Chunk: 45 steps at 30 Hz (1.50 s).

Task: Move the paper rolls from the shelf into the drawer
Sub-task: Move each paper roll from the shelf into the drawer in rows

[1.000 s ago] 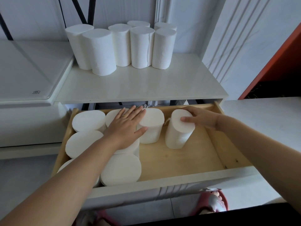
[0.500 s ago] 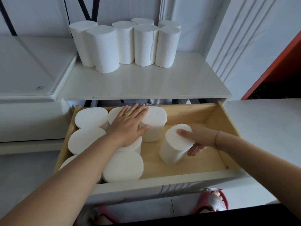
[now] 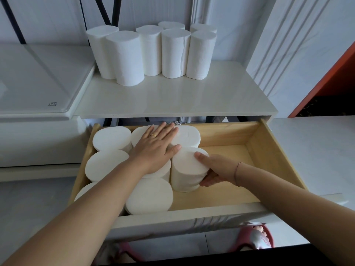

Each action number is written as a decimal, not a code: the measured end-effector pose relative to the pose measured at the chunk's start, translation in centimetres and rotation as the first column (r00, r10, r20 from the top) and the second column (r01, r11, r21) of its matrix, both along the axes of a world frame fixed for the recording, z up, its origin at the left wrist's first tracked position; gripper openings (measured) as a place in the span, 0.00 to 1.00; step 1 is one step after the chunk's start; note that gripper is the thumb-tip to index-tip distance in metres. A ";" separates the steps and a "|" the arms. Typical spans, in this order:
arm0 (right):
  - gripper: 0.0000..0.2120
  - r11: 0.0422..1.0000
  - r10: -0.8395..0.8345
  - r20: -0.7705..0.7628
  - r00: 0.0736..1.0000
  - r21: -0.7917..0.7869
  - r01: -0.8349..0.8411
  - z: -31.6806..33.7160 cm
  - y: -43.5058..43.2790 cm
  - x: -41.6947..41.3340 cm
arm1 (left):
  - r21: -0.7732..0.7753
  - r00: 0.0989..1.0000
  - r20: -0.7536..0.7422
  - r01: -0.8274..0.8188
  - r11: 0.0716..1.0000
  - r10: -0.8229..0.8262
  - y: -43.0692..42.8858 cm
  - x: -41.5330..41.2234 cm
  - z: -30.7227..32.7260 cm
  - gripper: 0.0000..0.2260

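the left forearm hides most of the front-left roll in the pale wooden drawer (image 3: 255, 150), and the flat left hand (image 3: 153, 148) covers the middle roll beneath it, so their full outlines cannot be made out. at the back of the glossy white shelf (image 3: 172, 100) two of the upright white paper rolls on the shelf (image 3: 151, 52) show only their tops behind the front row. the shelf stands against a grey-white panelled wall (image 3: 299, 45), with an orange panel edge at far right and a white glass-topped surface (image 3: 34, 77) to the left. below the drawer front, a red slipper (image 3: 257, 240) shows on a grey floor. the left hand lies open, fingers spread, pressing on the tops of the packed white rolls in the drawer (image 3: 109, 139). the right hand (image 3: 217, 169) is clamped on the upright white roll being set down (image 3: 187, 167), thumb on its top, fingers wrapped round its side, the roll touching its neighbours; the drawer's right half is bare wood.
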State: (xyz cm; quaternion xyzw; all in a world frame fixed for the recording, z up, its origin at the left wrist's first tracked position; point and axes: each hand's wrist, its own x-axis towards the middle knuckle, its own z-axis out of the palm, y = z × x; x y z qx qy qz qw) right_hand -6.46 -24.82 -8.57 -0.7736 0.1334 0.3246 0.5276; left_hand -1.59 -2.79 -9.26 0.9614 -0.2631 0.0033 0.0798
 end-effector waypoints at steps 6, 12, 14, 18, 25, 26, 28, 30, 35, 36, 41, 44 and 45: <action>0.28 1.000 -0.002 -0.008 1.000 0.020 0.002 0.3 0.6 0.6 | 0.002 1.000 0.007 -0.003 1.000 0.003 0.0 0.1 -0.2 0.30; 0.27 0.998 0.053 0.025 0.998 0.017 -0.053 0.6 0.8 0.9 | 0.007 1.000 0.009 0.005 1.000 -0.006 0.1 0.2 -0.1 0.29; 0.26 0.998 0.059 0.045 0.997 0.021 -0.060 0.5 0.9 0.8 | 0.008 1.000 0.008 0.010 1.000 -0.011 0.2 0.1 0.0 0.29; 0.27 0.995 0.103 0.101 0.990 -0.023 -0.101 0.3 1.1 0.8 | 0.037 1.000 -0.002 -0.008 0.999 0.008 0.0 -0.1 0.1 0.29; 0.28 0.954 0.242 0.087 0.966 -0.205 -0.220 1.5 1.4 0.8 | 0.041 0.999 -0.024 -0.029 0.999 0.030 -0.3 -0.2 0.3 0.30; 0.27 0.883 0.333 0.089 0.939 -0.378 -0.277 2.2 1.4 1.1 | 0.026 0.999 -0.033 -0.023 0.999 0.023 -0.1 -0.2 0.3 0.30; 0.29 0.581 0.501 0.111 0.858 -0.778 -0.239 4.1 1.4 2.2 | -0.002 0.999 -0.042 -0.013 1.000 0.013 0.6 -0.2 0.4 0.30; 0.28 0.476 0.533 0.294 0.794 -0.879 0.006 6.1 1.8 3.6 | 0.001 0.999 -0.041 0.003 1.000 -0.003 1.7 0.0 0.6 0.29; 0.30 0.915 0.256 0.773 0.580 -0.387 0.111 8.5 6.6 8.7 | 0.042 0.999 -0.022 0.033 0.999 -0.032 4.6 0.8 1.1 0.29; 0.34 0.942 0.225 0.783 0.579 -0.327 0.076 8.4 7.9 9.9 | 0.040 0.999 -0.019 0.033 0.999 -0.032 5.0 0.9 1.1 0.29; 0.45 0.996 0.026 0.742 0.670 -0.078 0.048 6.6 13.4 15.4 | 0.029 1.000 0.024 0.002 1.000 -0.003 6.2 1.6 0.7 0.30; 0.47 0.997 -0.014 0.750 0.662 -0.036 0.062 6.3 15.9 18.4 | -0.008 0.998 0.012 -0.059 0.998 0.059 6.5 1.9 0.4 0.31; 0.48 0.997 -0.029 0.755 0.655 -0.020 0.068 6.3 16.6 19.3 | -0.015 0.998 0.013 -0.065 0.998 0.066 6.4 1.9 0.3 0.31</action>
